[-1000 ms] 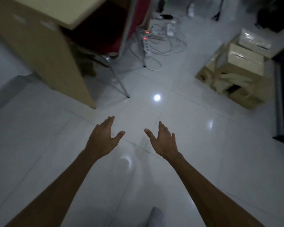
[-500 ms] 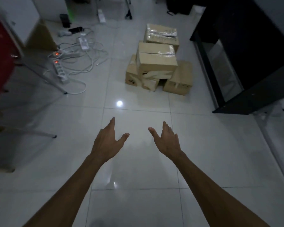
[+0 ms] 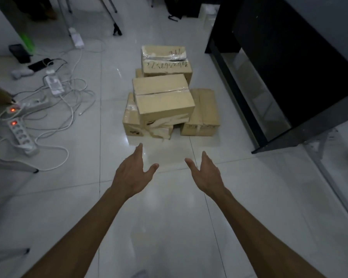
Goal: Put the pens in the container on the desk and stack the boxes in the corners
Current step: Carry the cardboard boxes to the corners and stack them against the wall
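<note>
Closer now than half a second ago, the boxes [image 3: 170,101] fill the middle of the view, and both hands have advanced toward them. They sit in a loose heap on the floor [image 3: 169,217]: one long box [image 3: 163,97] lies across the top, a taped one [image 3: 166,62] sits behind it, one flat box [image 3: 204,113] lies to the right, and a crumpled one [image 3: 132,123] is underneath with torn tape hanging.

Left hand [image 3: 132,173] and right hand [image 3: 206,173] hover short of the heap, palms facing, fingers straight and spread, holding nothing.

Cardboard like this should be stiff at the corners but soft on the dented faces; its weight cannot be told. Taking the top box by its two short ends looks safest, since loose tape may slip.

Open tile lies in front. A dark cabinet [image 3: 279,77] crowds the right, and power strips [image 3: 21,135] with tangled cables [image 3: 72,109] lie left, a trip risk.
</note>
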Motion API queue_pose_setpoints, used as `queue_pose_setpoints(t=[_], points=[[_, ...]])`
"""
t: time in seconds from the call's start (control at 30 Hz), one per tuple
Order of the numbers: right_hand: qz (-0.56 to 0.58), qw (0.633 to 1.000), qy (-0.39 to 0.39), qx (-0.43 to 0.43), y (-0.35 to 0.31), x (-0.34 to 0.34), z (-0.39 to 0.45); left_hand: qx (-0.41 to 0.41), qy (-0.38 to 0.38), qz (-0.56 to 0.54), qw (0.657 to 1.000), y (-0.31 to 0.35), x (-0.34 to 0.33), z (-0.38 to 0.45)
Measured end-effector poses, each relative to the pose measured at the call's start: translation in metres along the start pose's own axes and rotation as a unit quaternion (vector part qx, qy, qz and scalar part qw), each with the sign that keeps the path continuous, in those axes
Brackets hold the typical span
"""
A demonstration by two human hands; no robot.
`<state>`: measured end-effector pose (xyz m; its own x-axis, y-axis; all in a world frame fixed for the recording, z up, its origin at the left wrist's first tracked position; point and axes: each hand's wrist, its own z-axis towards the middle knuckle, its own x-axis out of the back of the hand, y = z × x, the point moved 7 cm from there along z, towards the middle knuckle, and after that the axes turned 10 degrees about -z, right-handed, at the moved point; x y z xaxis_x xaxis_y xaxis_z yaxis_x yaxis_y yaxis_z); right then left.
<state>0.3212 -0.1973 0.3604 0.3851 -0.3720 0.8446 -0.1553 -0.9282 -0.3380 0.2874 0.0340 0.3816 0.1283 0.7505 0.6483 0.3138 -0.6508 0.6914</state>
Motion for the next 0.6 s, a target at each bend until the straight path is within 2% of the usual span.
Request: queue_pose_setpoints(t=[0.13, 0.3, 0.43, 0.6], points=[[0.022, 1.0, -0.003, -0.012, -0.006, 0.013, 0.061, 0.026, -0.002, -0.02, 0.999, 0.003, 0.011, 0.066], [0.052, 0.999, 0.017, -0.005, -0.018, 0.035, 0.147, 0.016, 0.016, -0.059, 0.998, 0.019, 0.023, 0.139], [0.058, 0.998, -0.002, -0.01, -0.033, 0.045, 0.237, 0.025, 0.039, -0.113, 0.993, 0.013, 0.03, 0.221], [0.083, 0.996, 0.009, 0.023, -0.042, 0.041, 0.345, 0.133, 0.095, -0.145, 0.976, -0.016, 0.028, 0.31]])
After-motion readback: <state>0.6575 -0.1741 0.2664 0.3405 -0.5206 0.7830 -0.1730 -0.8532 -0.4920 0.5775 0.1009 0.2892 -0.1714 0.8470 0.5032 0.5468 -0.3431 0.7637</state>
